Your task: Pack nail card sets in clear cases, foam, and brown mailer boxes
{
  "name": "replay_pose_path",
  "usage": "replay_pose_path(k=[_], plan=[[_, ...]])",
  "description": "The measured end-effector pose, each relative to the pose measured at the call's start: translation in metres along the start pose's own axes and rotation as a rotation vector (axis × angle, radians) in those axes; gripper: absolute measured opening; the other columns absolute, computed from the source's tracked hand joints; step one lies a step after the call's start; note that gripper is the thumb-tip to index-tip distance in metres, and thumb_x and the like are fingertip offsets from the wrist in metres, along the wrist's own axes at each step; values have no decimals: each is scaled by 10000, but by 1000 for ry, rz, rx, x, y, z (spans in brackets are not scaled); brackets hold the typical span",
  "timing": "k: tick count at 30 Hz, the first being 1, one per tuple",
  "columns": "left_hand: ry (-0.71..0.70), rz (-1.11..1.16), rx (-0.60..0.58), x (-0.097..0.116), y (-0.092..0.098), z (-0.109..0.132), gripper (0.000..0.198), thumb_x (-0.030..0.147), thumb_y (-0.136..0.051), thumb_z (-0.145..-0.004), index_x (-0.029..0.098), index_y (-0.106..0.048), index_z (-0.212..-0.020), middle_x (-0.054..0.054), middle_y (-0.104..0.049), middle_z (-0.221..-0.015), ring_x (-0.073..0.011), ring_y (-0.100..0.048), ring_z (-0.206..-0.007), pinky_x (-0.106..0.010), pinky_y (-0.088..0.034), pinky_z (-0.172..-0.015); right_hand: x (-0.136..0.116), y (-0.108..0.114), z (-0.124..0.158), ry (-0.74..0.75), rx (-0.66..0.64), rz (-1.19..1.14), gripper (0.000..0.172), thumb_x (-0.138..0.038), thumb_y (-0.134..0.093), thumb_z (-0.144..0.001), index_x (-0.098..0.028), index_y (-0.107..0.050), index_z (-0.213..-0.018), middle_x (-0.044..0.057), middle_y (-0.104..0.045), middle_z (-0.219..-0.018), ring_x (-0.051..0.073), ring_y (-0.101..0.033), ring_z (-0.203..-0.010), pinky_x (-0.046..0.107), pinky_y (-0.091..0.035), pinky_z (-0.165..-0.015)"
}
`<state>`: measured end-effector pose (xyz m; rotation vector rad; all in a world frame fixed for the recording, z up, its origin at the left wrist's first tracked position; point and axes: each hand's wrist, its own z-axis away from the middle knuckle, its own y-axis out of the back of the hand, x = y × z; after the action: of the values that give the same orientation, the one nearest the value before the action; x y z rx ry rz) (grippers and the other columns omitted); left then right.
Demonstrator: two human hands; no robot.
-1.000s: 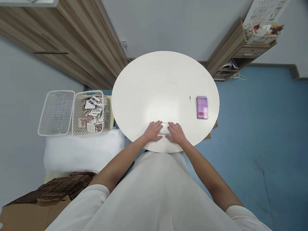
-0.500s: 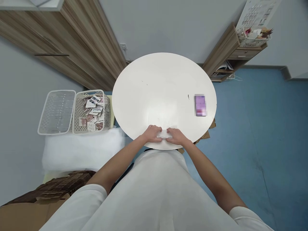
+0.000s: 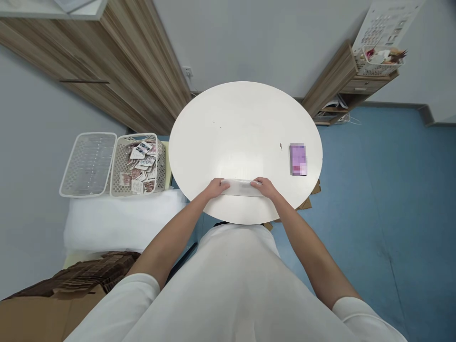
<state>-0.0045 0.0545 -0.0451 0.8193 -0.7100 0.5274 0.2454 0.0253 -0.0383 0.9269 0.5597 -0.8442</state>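
A thin, whitish, partly see-through sheet [image 3: 241, 187] lies folded into a wide band near the front edge of the white oval table [image 3: 245, 114]. My left hand [image 3: 216, 187] pinches the left end of the band, thumb over it. At the right end my right hand [image 3: 264, 187] grips it the same way. Whether the sheet is plastic film or foam I cannot tell. To the right on the tabletop lies a purple box-like item [image 3: 298, 159], its face blurred out.
A white perforated basket [image 3: 116, 178] of small printed packets stands left of the table, beside a clear-looking basket [image 3: 87, 164]. White sheeting [image 3: 121, 221] lies below them, near stacked cardboard [image 3: 89, 273]. A wooden cabinet [image 3: 142, 57] and a small shelf unit [image 3: 335, 78] stand behind.
Both hands have moved apart and slightly away from my body. More of the whitish sheet now shows as a longer, flatter band between them. The view has shifted a little.
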Motion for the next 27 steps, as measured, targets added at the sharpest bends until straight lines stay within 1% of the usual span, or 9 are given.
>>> replay_pose_path(k=[4, 8, 13, 17, 20, 22, 25, 26, 27], plan=[[159, -66, 123, -7, -2, -5, 278, 392, -538, -689, 180, -420, -554, 27, -411, -536, -108, -425, -527, -223, -300, -456, 10, -3, -9, -97, 140, -90, 272, -428, -538, -672, -200, -581, -813, 19, -605, -802, 146, -520, -673, 251, -394, -570], [197, -113, 159, -6, -6, -5, 268, 367, -521, -683, 187, -383, -540, 21, -410, -555, -109, -417, -533, -231, -295, -466, 17, -7, -12, -139, 272, -63, 206, -378, -509, -671, -197, -552, -760, 9, -567, -737, 139, -479, -640, 251, -375, -558], [200, -150, 176, -5, -7, -3, 260, 389, -500, -688, 193, -395, -553, 14, -424, -564, -123, -434, -548, -243, -302, -484, 17, -12, -11, -142, 326, -16, 173, -354, -477, -686, -204, -535, -750, 2, -548, -706, 141, -470, -628, 256, -370, -565], [189, -213, 207, -7, -7, -1, 264, 397, -508, -694, 196, -401, -560, 11, -431, -558, -140, -461, -566, -252, -319, -500, 15, -15, -9, -114, 346, -4, 196, -352, -455, -707, -203, -539, -803, 9, -564, -736, 153, -492, -668, 267, -393, -602], [182, -227, 228, -7, -9, 3, 174, 358, -494, -718, 189, -486, -676, -7, -509, -633, -157, -506, -618, -270, -372, -544, 14, -17, -6, -93, 356, -30, 262, -364, -442, -728, -197, -542, -904, 32, -584, -813, 169, -519, -730, 288, -421, -655], [149, -236, 311, -4, -12, 10, 207, 325, -487, -731, 178, -517, -874, -46, -567, -797, -182, -541, -729, -297, -416, -617, 16, -17, -2, -84, 409, -60, 351, -376, -447, -737, -184, -511, -1023, 63, -581, -923, 181, -531, -807, 308, -435, -720], [-14, -350, 491, 5, -20, 21, 445, 303, -473, -758, 164, -398, -1174, -130, -498, -1135, -251, -481, -1024, -380, -408, -803, 24, -18, 9, -100, 519, -75, 474, -387, -445, -750, -159, -427, -1165, 116, -514, -1106, 200, -517, -934, 332, -433, -805], [-94, -416, 501, 9, -24, 24, 479, 305, -465, -770, 168, -365, -1218, -141, -453, -1206, -270, -429, -1100, -407, -380, -856, 28, -18, 14, -109, 530, -76, 497, -388, -448, -749, -156, -410, -1188, 127, -492, -1141, 208, -509, -967, 339, -433, -819], [-175, -483, 467, 14, -29, 27, 485, 307, -458, -780, 176, -357, -1236, -142, -423, -1248, -282, -389, -1145, -423, -353, -891, 32, -20, 18, -115, 524, -81, 514, -386, -456, -744, -157, -402, -1201, 132, -476, -1163, 217, -503, -992, 345, -434, -826]])
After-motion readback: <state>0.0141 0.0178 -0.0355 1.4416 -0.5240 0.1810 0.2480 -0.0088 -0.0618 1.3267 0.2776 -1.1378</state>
